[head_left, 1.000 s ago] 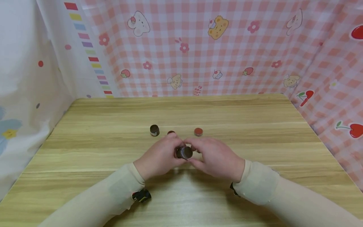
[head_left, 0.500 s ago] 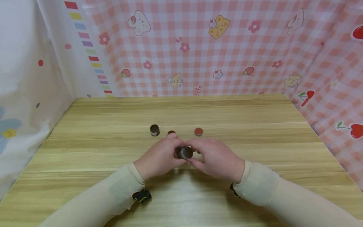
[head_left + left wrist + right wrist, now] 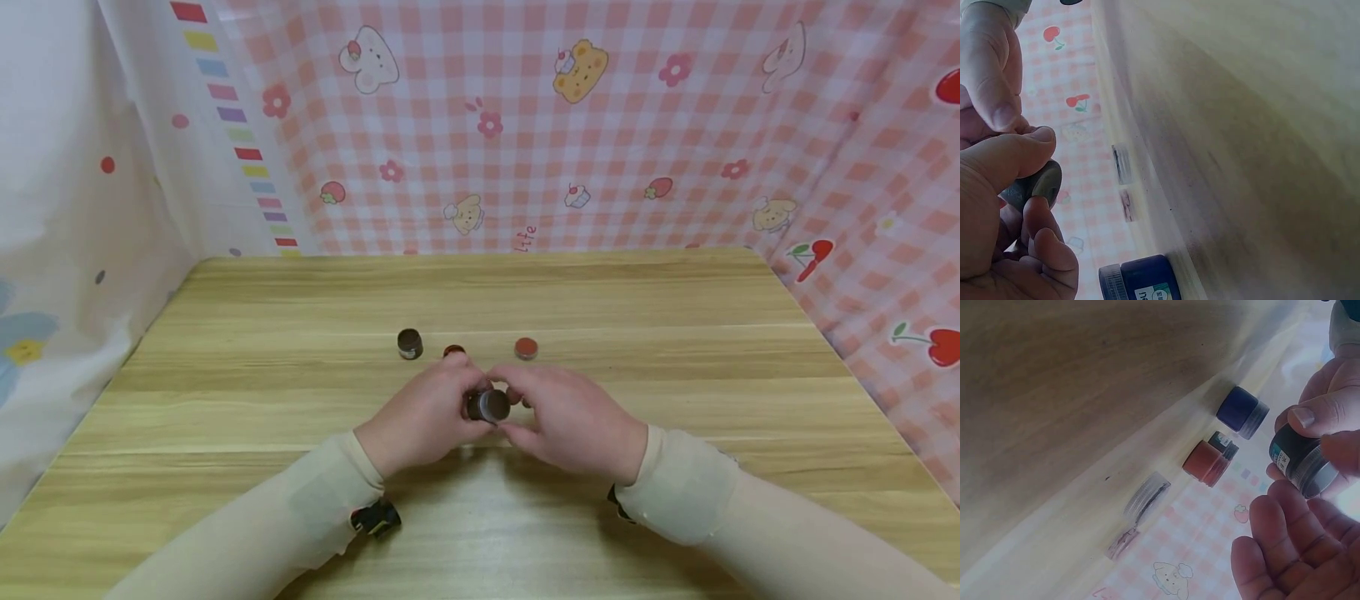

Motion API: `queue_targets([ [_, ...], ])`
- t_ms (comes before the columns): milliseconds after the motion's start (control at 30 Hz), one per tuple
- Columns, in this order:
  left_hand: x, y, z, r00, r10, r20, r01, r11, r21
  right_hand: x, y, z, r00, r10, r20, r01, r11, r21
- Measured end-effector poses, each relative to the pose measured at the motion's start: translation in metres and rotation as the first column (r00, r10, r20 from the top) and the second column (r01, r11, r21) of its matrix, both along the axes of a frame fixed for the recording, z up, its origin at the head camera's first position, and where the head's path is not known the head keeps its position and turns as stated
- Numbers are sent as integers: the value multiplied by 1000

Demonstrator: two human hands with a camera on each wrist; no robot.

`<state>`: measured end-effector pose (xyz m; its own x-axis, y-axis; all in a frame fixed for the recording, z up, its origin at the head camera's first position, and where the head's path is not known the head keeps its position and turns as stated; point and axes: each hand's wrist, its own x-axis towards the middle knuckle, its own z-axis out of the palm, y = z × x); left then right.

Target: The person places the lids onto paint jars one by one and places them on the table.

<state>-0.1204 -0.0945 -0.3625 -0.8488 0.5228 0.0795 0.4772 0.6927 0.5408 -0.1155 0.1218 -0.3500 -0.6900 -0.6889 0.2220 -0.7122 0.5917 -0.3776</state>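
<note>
My left hand [image 3: 427, 408] grips a small dark paint jar [image 3: 488, 405], tilted so its round end faces right. In the right wrist view this paint jar [image 3: 1295, 456] shows a label and a clear ribbed end. My right hand [image 3: 573, 417] holds that end, its thumb and index finger on either side. In the right wrist view the other right-hand fingers [image 3: 1266, 519] are loosely bent. Behind the hands, a dark jar [image 3: 409, 344] and a red jar [image 3: 453, 350] stand; the left hand partly hides the red one. A blue jar [image 3: 1147, 279] shows in the left wrist view.
A round red-tinted lid [image 3: 526, 348] lies behind my right hand. A clear ribbed lid [image 3: 1146, 499] lies near it, mostly hidden by the right hand in the head view. Patterned cloth [image 3: 465, 150] hangs behind and on both sides of the wooden table [image 3: 637, 300].
Hands and jar stay nearly in place, with only a very slight shift of the whole head view.
</note>
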Motion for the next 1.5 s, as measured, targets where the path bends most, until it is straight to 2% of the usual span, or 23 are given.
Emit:
queue_targets([
  [133,0,0,-1,1000,-1,-2,1,1000,-6,0,0,-1,1000,10,-19,-10,1000,7],
  [333,1,0,-1,1000,2,9,-2,1000,-20,0,0,-1,1000,-17,-9,17,1000,26],
  [567,1,0,-2,1000,3,9,-2,1000,-20,0,-2,-2,1000,13,-16,-13,1000,-6],
  [933,1,0,-3,1000,3,11,-3,1000,-17,1,-3,-4,1000,13,21,-13,1000,0],
  [1233,1,1,-3,1000,0,17,0,1000,-19,2,-3,-4,999,-26,30,26,999,24],
  [1500,1,2,-4,1000,4,14,-4,1000,-26,2,-3,-3,999,-30,38,28,999,36],
])
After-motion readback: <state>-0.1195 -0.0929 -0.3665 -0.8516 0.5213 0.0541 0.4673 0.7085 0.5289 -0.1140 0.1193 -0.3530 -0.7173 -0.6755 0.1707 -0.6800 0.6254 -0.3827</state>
